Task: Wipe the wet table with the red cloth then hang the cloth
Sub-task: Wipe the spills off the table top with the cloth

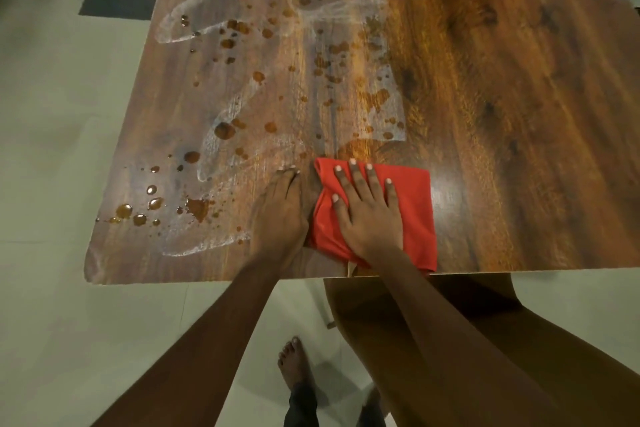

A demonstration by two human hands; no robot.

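Head view: right hand (pixel 367 218) flat on the red cloth (pixel 414 204), left hand (pixel 280 215) beside it, on a wet tabletop (pixel 502 114).
Folded, the red cloth lies at the tabletop's near edge, about midway along it. The right hand presses down on it, fingers (pixel 356 180) straight and spread, gripping nothing. The left hand rests on the wood just beside the cloth's left edge, its fingers straight and together. Water drops (pixel 225 130) and pale smeared streaks (pixel 349 10) cover the left half. A brown chair (pixel 450 322) stands below the near edge.
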